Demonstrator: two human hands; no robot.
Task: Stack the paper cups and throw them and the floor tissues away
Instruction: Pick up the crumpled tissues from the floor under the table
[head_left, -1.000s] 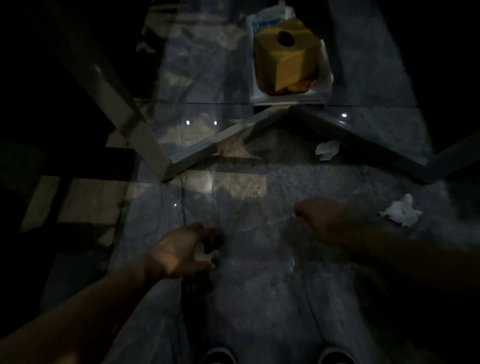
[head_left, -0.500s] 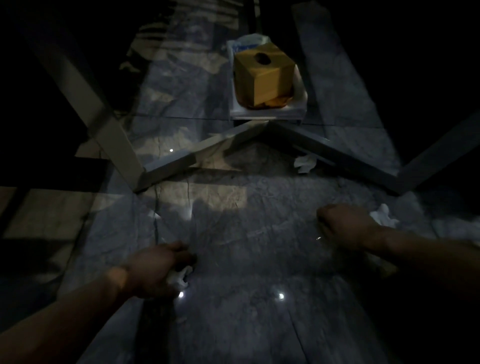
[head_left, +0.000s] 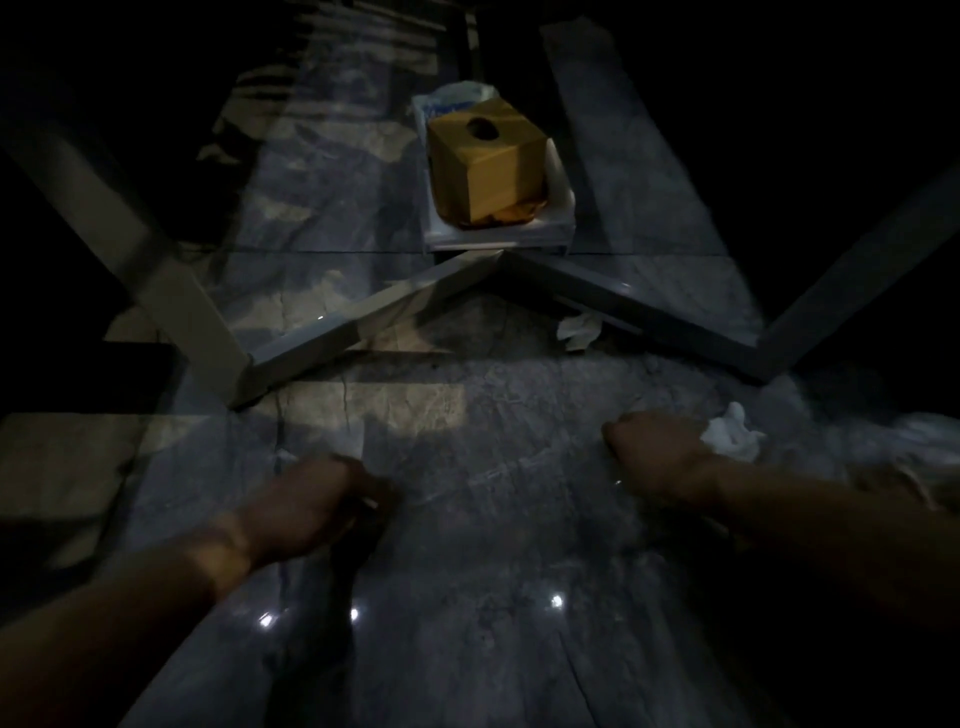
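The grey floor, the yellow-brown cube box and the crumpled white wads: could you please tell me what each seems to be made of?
Grey veined floor: probably polished marble or stone tile, since it is glossy with light glints and seams. Yellow-brown cube box with a round top hole: likely matte cardboard, though dim light leaves it open. Crumpled white wads: soft tissue paper, creased.

Very dim, motion-blurred wide-angle shot; glare specks on floor, corners black.

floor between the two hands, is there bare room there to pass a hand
Yes. The marble floor is bare between the left hand and right hand, up to the metal frame. It is crowded on the right: one tissue lies beside the right hand, another against the frame.
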